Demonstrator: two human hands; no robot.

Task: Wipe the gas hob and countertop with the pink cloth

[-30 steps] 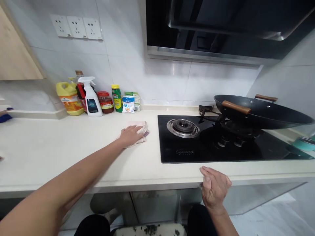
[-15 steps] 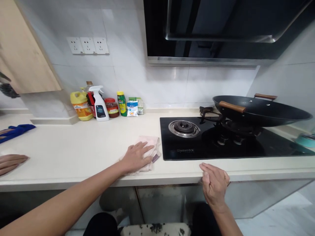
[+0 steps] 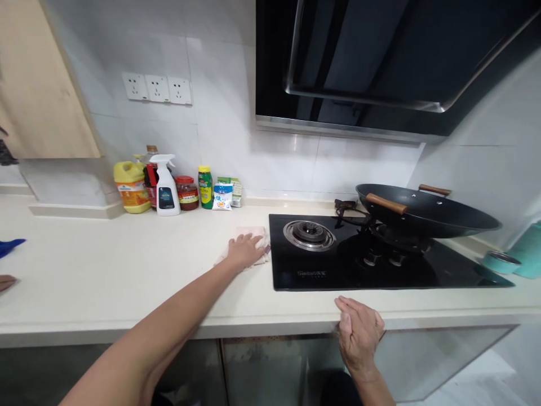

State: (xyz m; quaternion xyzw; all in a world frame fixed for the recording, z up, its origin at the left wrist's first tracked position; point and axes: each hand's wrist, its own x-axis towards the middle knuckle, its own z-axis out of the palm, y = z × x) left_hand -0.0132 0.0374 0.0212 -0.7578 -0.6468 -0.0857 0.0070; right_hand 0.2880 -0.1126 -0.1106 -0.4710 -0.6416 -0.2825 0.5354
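My left hand [image 3: 245,251] lies with spread fingers on a pale pink cloth [image 3: 250,231], pressing it against the counter just left of the black gas stove [image 3: 321,276]. Part of the cloth is hidden beneath the hand. My right hand [image 3: 361,332] rests at the counter's front edge, in front of the stove. Its fingers are curled together and nothing shows in them. A large black wok [image 3: 426,217] with wooden handles sits over the stove's right burner.
Along the wall stand a yellow jug [image 3: 132,189], a white spray bottle [image 3: 168,189], a red-lidded jar [image 3: 187,193], a green bottle [image 3: 205,189] and small packets [image 3: 222,196]. Another person's fingertips [image 3: 6,282] and a blue cloth [image 3: 10,247] show at left. A range hood [image 3: 359,121] hangs above.
My left hand and the pink cloth have slid away from me, toward the wall. The view has shifted; less of the blue cloth and the other person's hand shows. My right hand keeps its pose.
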